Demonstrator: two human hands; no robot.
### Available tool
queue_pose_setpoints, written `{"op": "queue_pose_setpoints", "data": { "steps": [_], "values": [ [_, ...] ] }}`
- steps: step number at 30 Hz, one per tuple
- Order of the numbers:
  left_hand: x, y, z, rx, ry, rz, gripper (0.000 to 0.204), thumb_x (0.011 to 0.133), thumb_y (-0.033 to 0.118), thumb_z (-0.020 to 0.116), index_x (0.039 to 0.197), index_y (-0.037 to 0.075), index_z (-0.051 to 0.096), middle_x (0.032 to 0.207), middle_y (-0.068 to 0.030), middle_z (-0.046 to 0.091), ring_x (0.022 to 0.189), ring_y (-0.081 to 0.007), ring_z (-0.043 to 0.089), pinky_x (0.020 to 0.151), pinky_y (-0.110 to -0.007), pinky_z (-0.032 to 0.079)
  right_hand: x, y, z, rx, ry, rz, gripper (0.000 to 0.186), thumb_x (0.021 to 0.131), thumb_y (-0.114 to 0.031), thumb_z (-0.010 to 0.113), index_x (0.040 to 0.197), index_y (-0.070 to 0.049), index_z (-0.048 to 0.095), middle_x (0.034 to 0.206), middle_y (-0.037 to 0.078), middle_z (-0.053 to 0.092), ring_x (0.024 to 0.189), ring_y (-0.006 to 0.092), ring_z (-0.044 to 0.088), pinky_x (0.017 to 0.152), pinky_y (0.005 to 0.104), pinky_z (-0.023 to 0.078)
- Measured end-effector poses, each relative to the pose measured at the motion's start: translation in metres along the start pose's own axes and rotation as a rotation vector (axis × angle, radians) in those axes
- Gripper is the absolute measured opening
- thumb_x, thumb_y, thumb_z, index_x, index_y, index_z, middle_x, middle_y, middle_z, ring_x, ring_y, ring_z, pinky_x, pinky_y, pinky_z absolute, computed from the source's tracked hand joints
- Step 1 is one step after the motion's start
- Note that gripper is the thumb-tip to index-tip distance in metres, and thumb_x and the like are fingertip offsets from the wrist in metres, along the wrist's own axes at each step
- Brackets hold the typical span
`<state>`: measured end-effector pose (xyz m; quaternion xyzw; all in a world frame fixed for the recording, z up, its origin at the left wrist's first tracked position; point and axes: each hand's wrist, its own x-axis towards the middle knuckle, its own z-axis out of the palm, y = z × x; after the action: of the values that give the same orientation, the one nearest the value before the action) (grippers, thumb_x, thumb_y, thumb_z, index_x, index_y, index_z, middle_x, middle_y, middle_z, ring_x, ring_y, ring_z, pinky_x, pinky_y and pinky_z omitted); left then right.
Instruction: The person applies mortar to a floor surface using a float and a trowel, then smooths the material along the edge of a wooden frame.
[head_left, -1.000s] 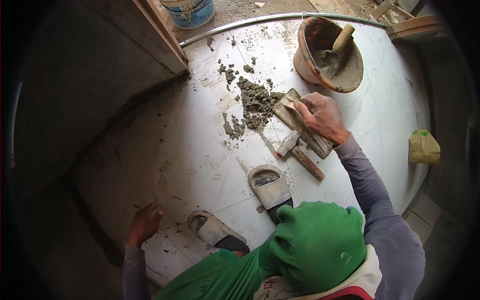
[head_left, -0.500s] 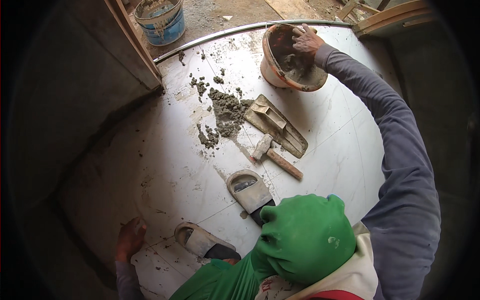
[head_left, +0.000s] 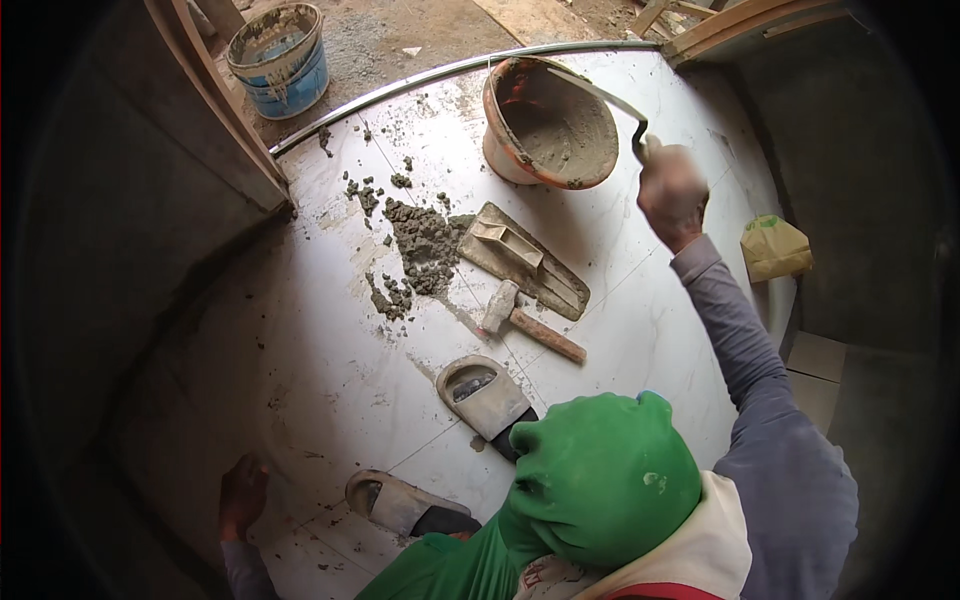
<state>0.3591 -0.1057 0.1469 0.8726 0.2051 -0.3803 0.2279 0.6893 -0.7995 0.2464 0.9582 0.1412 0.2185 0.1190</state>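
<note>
My right hand (head_left: pixel 672 197), a little blurred, grips a trowel; its thin blade (head_left: pixel 598 92) reaches left over the bucket's rim from a bent neck. The orange-rimmed bucket (head_left: pixel 500 135) leans slightly toward me, with grey mortar (head_left: pixel 565 145) coating its inside. At the lower left, my left hand (head_left: pixel 243 495) hangs above the tiles, empty, fingers loosely apart and in shadow. A plastering float (head_left: pixel 540 272) lies handle up beside a heap of crumbly mortar (head_left: pixel 425 240). Close to it rests a hammer (head_left: pixel 535 328) with a wooden handle.
Sandalled feet (head_left: pixel 487 395) stand on the white tiles, below the hammer. A blue bucket (head_left: pixel 285 75) is outside, beyond the metal threshold strip (head_left: pixel 400 80). Toward the right wall sits a yellowish bag (head_left: pixel 775 250). A wooden door frame (head_left: pixel 225 110) borders the left.
My right hand has come out of the bucket, moving right and nearer, and the trowel now shows. My left hand has dropped slightly. The whole view has shifted, uncovering the bag.
</note>
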Motion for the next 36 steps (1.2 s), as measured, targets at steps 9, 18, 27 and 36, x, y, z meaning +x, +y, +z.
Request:
{"op": "queue_pose_setpoints", "data": {
  "steps": [9, 18, 27, 36],
  "values": [
    [0.029, -0.021, -0.008, -0.148, 0.051, 0.046, 0.049, 0.106, 0.026, 0.067, 0.144, -0.004, 0.064, 0.136, -0.0306, 0.072, 0.129, -0.0437, 0.071, 0.107, -0.048, 0.057, -0.071, -0.013, 0.041, 0.002, -0.397, 0.114, 0.034, 0.089, -0.010, 0.068, 0.123, -0.012, 0.065, 0.101, 0.016, 0.067, 0.090, 0.0375, 0.073, 0.073, 0.0521, 0.060],
    [0.010, -0.040, 0.008, 0.030, 0.000, 0.069, 0.052, 0.106, 0.033, 0.069, 0.144, -0.002, 0.065, 0.138, -0.0272, 0.073, 0.132, -0.0414, 0.070, 0.110, -0.047, 0.055, -0.006, -0.143, 0.005, 1.024, -0.168, 0.202, 0.035, 0.097, -0.019, 0.080, 0.125, 0.000, 0.072, 0.100, 0.020, 0.080, 0.090, 0.0309, 0.081, 0.082, 0.0401, 0.062],
    [-0.019, -0.002, 0.012, -0.172, 0.065, 0.019, 0.053, 0.106, 0.032, 0.068, 0.147, 0.000, 0.063, 0.141, -0.0249, 0.073, 0.133, -0.0399, 0.070, 0.111, -0.047, 0.055, 0.092, -0.248, 0.126, 0.519, -0.445, -0.138, 0.029, 0.100, -0.029, 0.062, 0.118, -0.008, 0.070, 0.099, 0.025, 0.076, 0.093, 0.0444, 0.075, 0.086, 0.0566, 0.057],
    [-0.038, -0.052, 0.040, -0.170, -0.009, -0.075, 0.055, 0.105, 0.033, 0.068, 0.148, -0.002, 0.062, 0.141, -0.0293, 0.071, 0.135, -0.0419, 0.069, 0.112, -0.047, 0.055, 0.118, -0.254, 0.157, 0.380, -0.435, -0.234, 0.027, 0.103, -0.026, 0.060, 0.123, -0.014, 0.074, 0.103, 0.022, 0.075, 0.089, 0.0371, 0.076, 0.081, 0.0522, 0.057]
  ]
}}
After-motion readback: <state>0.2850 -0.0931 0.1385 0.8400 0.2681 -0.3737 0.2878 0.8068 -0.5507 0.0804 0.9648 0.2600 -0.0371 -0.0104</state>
